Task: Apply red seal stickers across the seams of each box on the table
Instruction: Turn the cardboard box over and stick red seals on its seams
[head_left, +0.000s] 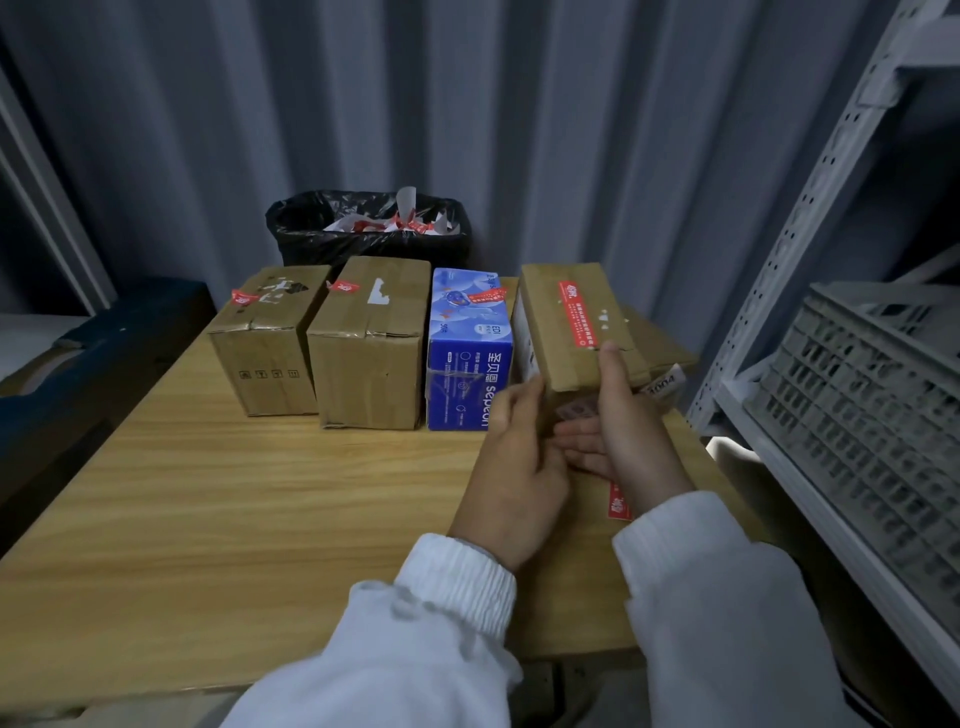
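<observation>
Left hand (519, 467) and right hand (641, 447) grip cardboard box (566, 317) near bench (234, 493) right edge.
Fingers (584, 434) clamped round its near end; smooth wood-grain surface stretches leftward.

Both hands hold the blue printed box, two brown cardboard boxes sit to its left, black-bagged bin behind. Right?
Not quite. In the head view, the left hand and the right hand hold the brown cardboard box with a long red seal sticker on top, just right of the blue printed box. The blue one is untouched. The rest stands.
</observation>
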